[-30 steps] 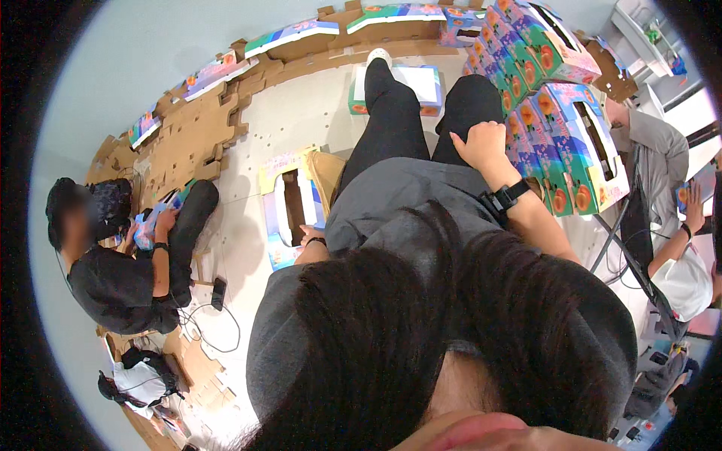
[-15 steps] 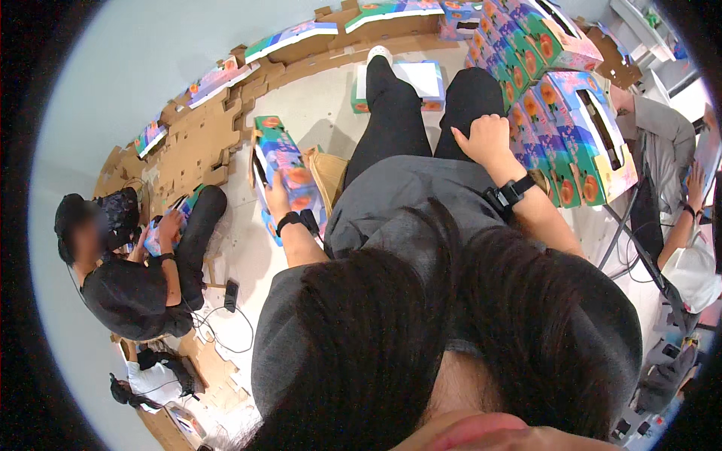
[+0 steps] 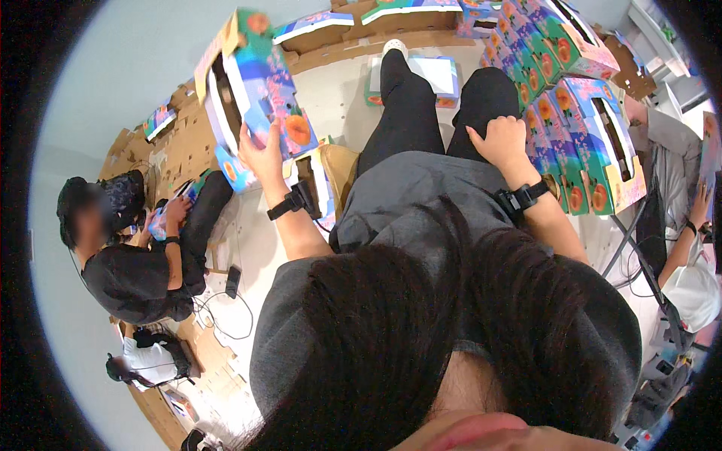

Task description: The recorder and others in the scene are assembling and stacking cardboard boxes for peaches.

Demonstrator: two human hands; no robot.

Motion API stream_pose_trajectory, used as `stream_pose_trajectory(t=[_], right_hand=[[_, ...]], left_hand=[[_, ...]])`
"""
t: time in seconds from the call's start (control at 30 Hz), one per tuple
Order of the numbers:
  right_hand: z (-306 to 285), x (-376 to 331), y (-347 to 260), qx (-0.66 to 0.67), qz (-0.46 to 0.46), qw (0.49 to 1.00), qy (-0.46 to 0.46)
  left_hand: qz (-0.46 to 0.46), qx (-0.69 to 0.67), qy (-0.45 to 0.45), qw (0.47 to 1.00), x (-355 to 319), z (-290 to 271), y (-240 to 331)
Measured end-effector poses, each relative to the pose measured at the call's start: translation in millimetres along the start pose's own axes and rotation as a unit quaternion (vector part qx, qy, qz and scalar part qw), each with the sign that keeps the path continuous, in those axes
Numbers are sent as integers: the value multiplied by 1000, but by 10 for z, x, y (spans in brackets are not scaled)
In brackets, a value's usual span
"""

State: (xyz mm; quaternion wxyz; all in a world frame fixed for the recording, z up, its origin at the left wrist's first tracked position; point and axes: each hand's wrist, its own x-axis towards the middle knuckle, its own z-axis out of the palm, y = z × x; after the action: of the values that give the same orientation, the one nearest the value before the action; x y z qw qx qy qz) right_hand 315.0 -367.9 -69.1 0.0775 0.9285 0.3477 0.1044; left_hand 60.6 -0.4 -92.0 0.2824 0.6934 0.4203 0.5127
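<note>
My left hand (image 3: 263,152) grips the lower edge of a colourful cardboard carton (image 3: 259,86), by the slotted side. The carton is printed in green, blue and purple with orange fruit, and is lifted and tilted at my left. Below it, partly hidden, a second carton (image 3: 314,169) stands beside a tan stool-like thing (image 3: 338,171). My right hand (image 3: 502,141) lies on my right thigh with its thumb apart and nothing in it. Close to its right stands a row of matching cartons (image 3: 560,139) with slotted sides.
Taller stacked cartons (image 3: 530,49) stand at the far right. A white-topped box (image 3: 432,74) lies on the floor by my foot. Flattened brown cardboard (image 3: 177,139) lines the left wall. A co-worker in black (image 3: 131,270) sits at left with a carton; a phone (image 3: 233,281) and cables are nearby.
My left hand has raised the carton up and away from me, uncovering another carton beneath it. My right hand stays on my thigh. The view has shifted slightly.
</note>
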Motion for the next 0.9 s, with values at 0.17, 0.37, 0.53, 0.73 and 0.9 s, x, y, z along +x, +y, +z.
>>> stream_pose_trajectory(t=[0.17, 0.37, 0.53, 0.73, 0.9], right_hand=[[20, -29, 62, 23, -13, 999, 40], [-13, -88, 306, 115, -66, 990, 56], [-460, -212, 661, 266, -140, 950, -80], [-1155, -298, 810, 452, -173, 875, -12], [-1039, 125, 667, 327, -215, 881, 266]], left_hand=[[222, 6, -34, 974, -147, 2, 777], [412, 10, -76, 908, -484, 272, 1380], [495, 55, -172, 850, -670, 471, 1472], [541, 37, -349, 764, -674, 626, 1478], [530, 55, -358, 767, -627, 603, 1544]])
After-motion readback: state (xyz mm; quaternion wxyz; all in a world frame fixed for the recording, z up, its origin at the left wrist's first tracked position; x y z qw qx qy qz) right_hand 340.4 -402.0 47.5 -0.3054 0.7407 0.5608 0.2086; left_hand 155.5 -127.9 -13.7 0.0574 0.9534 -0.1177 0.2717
